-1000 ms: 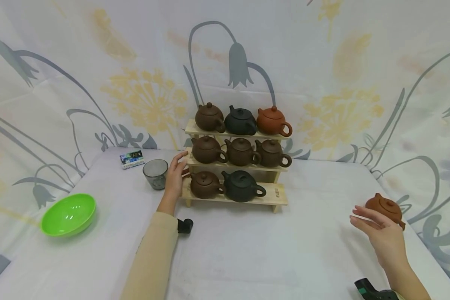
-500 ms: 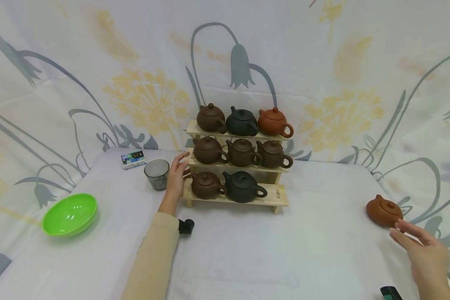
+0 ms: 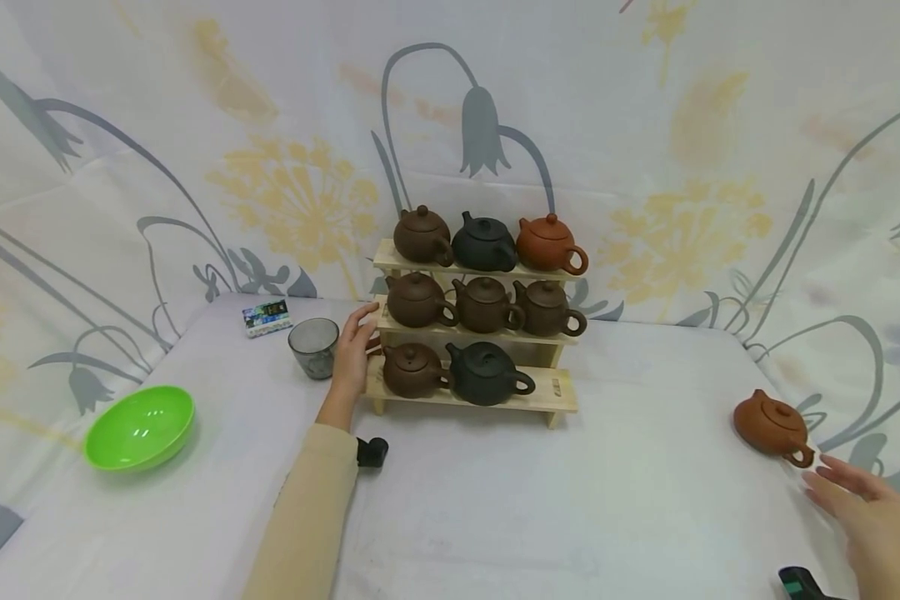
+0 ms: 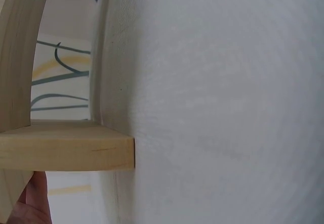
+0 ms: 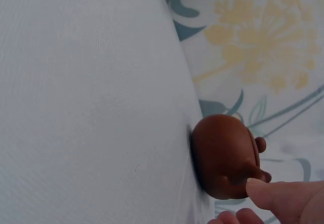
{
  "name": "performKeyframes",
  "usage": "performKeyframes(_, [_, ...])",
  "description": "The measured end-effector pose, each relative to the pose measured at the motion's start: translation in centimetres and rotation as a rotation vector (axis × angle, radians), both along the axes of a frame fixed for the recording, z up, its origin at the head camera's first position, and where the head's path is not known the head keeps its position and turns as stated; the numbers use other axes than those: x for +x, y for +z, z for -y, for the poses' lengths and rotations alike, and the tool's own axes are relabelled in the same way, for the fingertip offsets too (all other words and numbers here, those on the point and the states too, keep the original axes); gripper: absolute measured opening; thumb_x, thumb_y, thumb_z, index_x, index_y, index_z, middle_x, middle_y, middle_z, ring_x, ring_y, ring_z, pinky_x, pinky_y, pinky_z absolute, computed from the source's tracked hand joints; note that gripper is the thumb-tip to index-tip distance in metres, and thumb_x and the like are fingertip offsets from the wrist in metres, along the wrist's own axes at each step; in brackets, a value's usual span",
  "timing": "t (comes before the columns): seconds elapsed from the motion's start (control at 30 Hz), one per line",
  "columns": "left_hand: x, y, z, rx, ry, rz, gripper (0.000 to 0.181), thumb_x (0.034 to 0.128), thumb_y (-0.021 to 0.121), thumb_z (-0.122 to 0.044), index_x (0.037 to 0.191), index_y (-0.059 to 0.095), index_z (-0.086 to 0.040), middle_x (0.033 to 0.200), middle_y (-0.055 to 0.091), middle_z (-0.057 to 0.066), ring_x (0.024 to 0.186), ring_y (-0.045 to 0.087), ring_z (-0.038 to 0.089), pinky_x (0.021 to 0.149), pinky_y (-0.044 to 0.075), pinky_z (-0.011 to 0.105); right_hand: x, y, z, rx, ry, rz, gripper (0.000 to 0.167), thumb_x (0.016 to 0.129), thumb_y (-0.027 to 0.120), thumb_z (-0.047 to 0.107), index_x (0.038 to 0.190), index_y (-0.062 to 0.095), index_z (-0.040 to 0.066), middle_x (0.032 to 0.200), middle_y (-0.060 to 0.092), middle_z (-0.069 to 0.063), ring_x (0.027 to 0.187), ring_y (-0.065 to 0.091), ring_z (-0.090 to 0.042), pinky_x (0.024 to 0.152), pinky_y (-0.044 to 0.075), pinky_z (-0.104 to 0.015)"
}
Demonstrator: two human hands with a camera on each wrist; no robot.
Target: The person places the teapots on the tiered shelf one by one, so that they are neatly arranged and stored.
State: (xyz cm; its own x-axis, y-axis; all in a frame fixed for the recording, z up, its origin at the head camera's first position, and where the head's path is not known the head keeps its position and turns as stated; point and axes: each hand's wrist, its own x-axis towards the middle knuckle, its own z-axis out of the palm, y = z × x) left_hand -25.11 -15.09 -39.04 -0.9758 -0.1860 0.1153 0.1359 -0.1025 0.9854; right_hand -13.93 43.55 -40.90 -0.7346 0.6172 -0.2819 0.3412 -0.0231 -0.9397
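My left hand (image 3: 350, 358) holds the left side of a three-tier wooden display stand (image 3: 562, 387); in the left wrist view part of the hand shows beyond the stand's wood (image 4: 71, 150). Small teapots fill the stand: brown, black and red-brown on top, several brown ones in the middle, a brown teapot (image 3: 411, 370) and a black teapot (image 3: 486, 372) at the bottom. A reddish-brown teapot (image 3: 769, 422) rests on the table at the far right. Just off its handle is my right hand (image 3: 873, 518), fingers and thumb apart, holding nothing.
Left of the stand are a grey glass cup (image 3: 313, 348) and a small patterned box (image 3: 266, 318). A bright green bowl (image 3: 139, 429) sits at the table's left. Floral cloth (image 3: 630, 150) hangs behind the white-covered table (image 3: 540, 500).
My right hand has moved right and down, away from above the reddish-brown teapot, so its handle now shows. The left hand stays on the stand.
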Motion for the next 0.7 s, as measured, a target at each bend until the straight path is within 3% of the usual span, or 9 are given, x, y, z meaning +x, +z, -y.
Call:
performKeyframes(0.07, [0.0,0.0,0.0,0.0,0.003,-0.001,0.038,0.1017,0.037,-0.022,0.137,0.045,-0.013,0.124,0.049,0.013,0.104,0.051,0.033,0.083,0.042,0.033,-0.4,-0.3,-0.4,0.003,0.015,-0.004,0.033,0.082,0.07,0.006,0.078,0.058,0.036,0.061,0.052,0.021,0.051,0.055,0.0,0.043,0.047,-0.021])
performKeyframes(0.2, [-0.2,-0.2,0.0,-0.022,0.009,-0.007,0.038,0.1017,0.037,-0.023,0.137,0.045,-0.014,0.124,0.05,0.013,0.104,0.052,0.032,0.084,0.042,0.033,-1.2,-0.9,-0.9,0.069,0.036,0.042,0.032,0.084,0.069,0.011,0.108,0.057,0.029,0.066,0.049,0.023,0.052,0.053,0.004,0.044,0.047,-0.019])
performKeyframes(0.3, [-0.2,-0.1,0.0,-0.027,0.006,-0.001,0.038,0.1018,0.036,-0.023,0.137,0.045,-0.015,0.125,0.05,0.014,0.105,0.052,0.032,0.085,0.042,0.034,-1.7,-1.2,-1.0,0.093,0.05,0.046,0.032,0.085,0.068,0.014,0.112,0.054,0.027,0.067,0.048,0.023,0.053,0.052,0.005,0.046,0.047,-0.018])
performKeyframes(0.4, [-0.3,-0.1,0.0,-0.013,0.001,-0.001,0.038,0.1018,0.037,-0.024,0.137,0.045,-0.014,0.128,0.048,0.013,0.107,0.051,0.033,0.089,0.04,0.038,-2.0,-1.3,-0.9,0.061,0.044,0.014,0.025,0.085,0.068,0.01,0.092,0.057,0.03,0.063,0.05,0.021,0.052,0.053,0.004,0.044,0.047,-0.019])
performKeyframes(0.57, [-0.2,-0.1,0.1,-0.011,-0.004,-0.004,0.039,0.1018,0.037,-0.025,0.138,0.044,-0.014,0.128,0.047,0.014,0.108,0.05,0.034,0.091,0.039,0.042,-2.1,-1.2,-0.3,-0.048,0.016,-0.112,0.04,0.081,0.066,-0.005,0.071,0.062,0.034,0.061,0.056,0.016,0.052,0.056,0.001,0.044,0.048,-0.019])
performKeyframes(0.7, [-0.2,-0.2,0.1,-0.024,0.007,0.002,0.038,0.1019,0.037,-0.024,0.138,0.045,-0.014,0.125,0.05,0.015,0.106,0.052,0.033,0.088,0.041,0.038,-2.0,-0.9,0.4,-0.087,0.015,-0.163,0.049,0.081,0.061,-0.013,0.065,0.066,0.033,0.061,0.058,0.014,0.052,0.057,0.001,0.045,0.048,-0.019])
